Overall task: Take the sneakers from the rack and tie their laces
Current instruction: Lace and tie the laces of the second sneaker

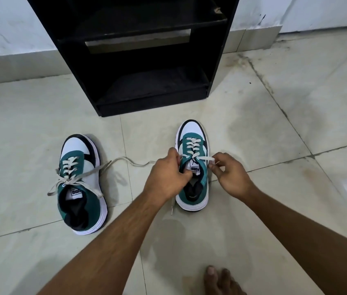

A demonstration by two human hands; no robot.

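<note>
Left grip (167, 174) pinched; right grip (230, 174) pinched.

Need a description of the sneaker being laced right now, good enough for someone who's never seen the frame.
Start at the black rack against the wall; two matching green, white and black sneakers sit on the tiled floor before it. Take the right sneaker, nearer the rack. Both hands are on it, left hand and right hand each pinching its lace; the left sneaker lies untouched.

"PUMA" on both sneaker tongues (195, 167)

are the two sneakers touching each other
Apart. The head view shows bare floor tile between the left sneaker and the right sneaker; only a loose lace stretches across that gap.
</note>
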